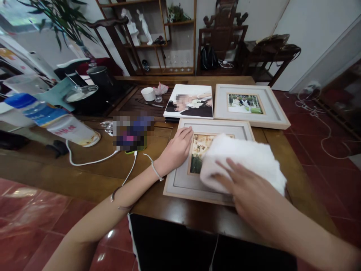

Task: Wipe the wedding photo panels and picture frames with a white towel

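Note:
A picture frame (177, 180) with a pale wooden border and a small photo inside lies flat on the wooden table. My left hand (180, 146) is on its left side, fingers together and bent over the rim, thumb hidden. Over the frame's right part, my right hand (239, 180) presses a folded white towel (254, 158), which covers much of the photo. Some of the right fingers are blurred and partly sunk in the cloth. Behind lie a second framed photo (245, 103) and a white-and-black photo panel (191, 103).
To the left, a bottle with a blue label (53, 120) leans over the table (93, 180). A phone-like device, blurred out, has white cables (90, 163) attached. A white cup (148, 94) stands on a dark tea tray. Chairs and shelves (175, 71) are at the back.

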Motion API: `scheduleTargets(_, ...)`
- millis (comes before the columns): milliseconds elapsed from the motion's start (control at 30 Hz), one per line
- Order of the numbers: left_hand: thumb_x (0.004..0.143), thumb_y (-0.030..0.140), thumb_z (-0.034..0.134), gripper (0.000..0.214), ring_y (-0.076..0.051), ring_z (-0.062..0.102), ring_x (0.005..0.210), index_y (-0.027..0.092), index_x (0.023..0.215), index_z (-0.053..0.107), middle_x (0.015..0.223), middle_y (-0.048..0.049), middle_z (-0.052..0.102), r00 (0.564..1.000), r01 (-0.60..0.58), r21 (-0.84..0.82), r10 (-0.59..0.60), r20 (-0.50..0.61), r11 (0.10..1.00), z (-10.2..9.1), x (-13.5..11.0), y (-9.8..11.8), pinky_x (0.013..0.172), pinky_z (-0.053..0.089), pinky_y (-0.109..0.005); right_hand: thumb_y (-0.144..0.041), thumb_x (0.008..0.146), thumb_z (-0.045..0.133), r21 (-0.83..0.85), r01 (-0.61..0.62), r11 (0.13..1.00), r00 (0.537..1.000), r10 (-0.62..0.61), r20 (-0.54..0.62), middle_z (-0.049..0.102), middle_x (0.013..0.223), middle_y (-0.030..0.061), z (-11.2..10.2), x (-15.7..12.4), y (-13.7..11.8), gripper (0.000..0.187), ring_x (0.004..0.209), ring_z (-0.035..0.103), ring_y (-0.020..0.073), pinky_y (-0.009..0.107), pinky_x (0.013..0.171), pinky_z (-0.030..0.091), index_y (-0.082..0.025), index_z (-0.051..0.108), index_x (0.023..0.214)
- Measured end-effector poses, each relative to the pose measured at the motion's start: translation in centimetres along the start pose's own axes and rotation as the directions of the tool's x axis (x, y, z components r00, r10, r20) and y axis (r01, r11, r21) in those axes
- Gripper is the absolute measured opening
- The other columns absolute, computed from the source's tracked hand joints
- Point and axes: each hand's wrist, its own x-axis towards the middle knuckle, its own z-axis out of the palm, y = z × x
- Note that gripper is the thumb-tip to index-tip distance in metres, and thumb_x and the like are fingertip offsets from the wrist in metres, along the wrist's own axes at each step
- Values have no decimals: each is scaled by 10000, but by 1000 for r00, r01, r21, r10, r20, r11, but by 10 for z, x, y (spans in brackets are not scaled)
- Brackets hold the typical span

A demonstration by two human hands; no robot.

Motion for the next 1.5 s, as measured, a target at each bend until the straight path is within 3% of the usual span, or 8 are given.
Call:
scheduleTargets(267,990,189,329,393,-275,408,1334,77,1327,498,1379,-185,524,1000,-3,-2,3,-8,1000,-2,0,1,1124,384,-507,51,784,403,-188,-284,940,949,247,-195,434,1469,212,30,56,86,614,1380,331,397,611,1060,323,-70,446,1384)
scheduleTargets(533,983,180,348,371,-267,433,1325,92,1296,528,1359,-175,546,999,12,-23,-13,-43,1000,0,1,2,1126,388,-499,-7,797,457,-226,-75,971,997,76,-4,541,1389,169,15,39,37,516,1237,507,422,594,965,445,-150,616,1267)
scheduleTargets(767,989,180,332,392,-266,407,1347,70,1324,503,1397,-180,513,999,37,-23,-38,-33,999,1,-1,4,1110,418,-474,-204,792,533,-81,165,983,970,-177,-165,681,1212,64,-14,-15,-22,294,1040,669,324,420,806,603,-303,747,966)
scheduleTargets(867,991,182,335,389,-269,407,1345,80,1329,497,1397,-179,512,999,27,-7,-27,-19,1000,-1,0,4,1109,414,-487,-94,689,543,2,198,980,972,-196,-130,630,1298,61,-14,-12,-16,414,1120,631,319,410,869,589,-279,732,1006)
scheduleTargets(1000,997,180,324,394,-279,404,1334,51,1331,489,1386,-196,514,1000,-17,29,17,1,999,-4,0,4,1120,393,-502,55,593,463,100,122,987,992,-117,-56,483,1461,55,5,16,30,736,1317,460,307,493,1021,479,-243,605,1251)
scheduleTargets(1200,995,167,337,384,-274,409,1333,36,1313,507,1361,-200,532,1000,-28,24,28,2,999,-6,1,5,1134,382,-482,58,755,447,-102,-175,979,975,159,-153,429,1496,121,30,54,89,604,1390,333,354,584,1088,318,-142,541,1318)
scheduleTargets(1333,991,160,350,378,-271,424,1322,41,1311,512,1350,-197,544,1000,-16,2,16,-25,1000,-5,0,5,1126,392,-488,27,786,466,-141,-172,975,979,153,-138,448,1480,134,29,60,83,545,1368,353,391,593,1078,319,-136,571,1295)
scheduleTargets(1500,986,154,366,375,-270,435,1315,12,1293,527,1346,-209,546,998,-21,-4,21,-59,1000,-1,0,4,1133,388,-471,-35,787,495,-172,-73,982,997,66,-47,552,1386,139,18,39,40,457,1248,502,418,586,968,459,-167,664,1191)
